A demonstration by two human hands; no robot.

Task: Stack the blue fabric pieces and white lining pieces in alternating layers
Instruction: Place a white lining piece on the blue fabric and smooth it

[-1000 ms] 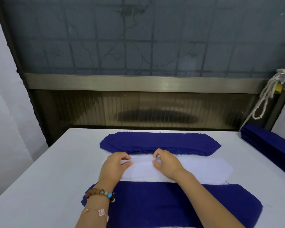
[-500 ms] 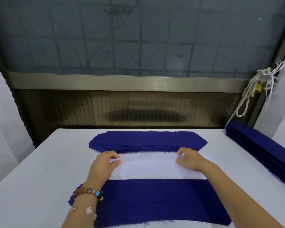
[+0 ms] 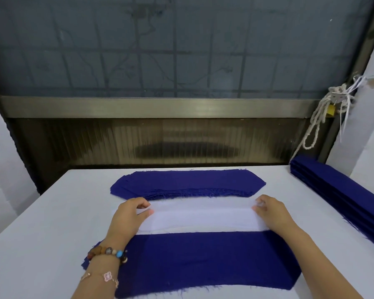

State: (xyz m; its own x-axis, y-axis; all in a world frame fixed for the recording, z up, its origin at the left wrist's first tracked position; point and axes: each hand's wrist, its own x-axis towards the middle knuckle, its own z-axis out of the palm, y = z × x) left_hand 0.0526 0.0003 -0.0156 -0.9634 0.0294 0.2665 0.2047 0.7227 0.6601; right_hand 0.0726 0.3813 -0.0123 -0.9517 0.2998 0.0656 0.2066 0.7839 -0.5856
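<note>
A white lining piece (image 3: 200,216) lies across the middle of the table on a white pile. My left hand (image 3: 127,215) pinches its left end between thumb and fingers. My right hand (image 3: 272,212) pinches its right end, and the piece is stretched flat between both hands. A stack of blue fabric pieces (image 3: 188,183) with frayed edges lies just beyond it. Nearer to me lies a large blue fabric piece (image 3: 203,260), partly under my forearms.
A thick pile of folded blue fabric (image 3: 341,195) runs along the table's right edge. The white table (image 3: 41,234) ends at a dark window wall behind. A knotted white rope (image 3: 317,117) hangs at the back right.
My right hand has slid from the middle of the white piece out to its right end. My left hand stays at the left end. The camera view has shifted slightly.
</note>
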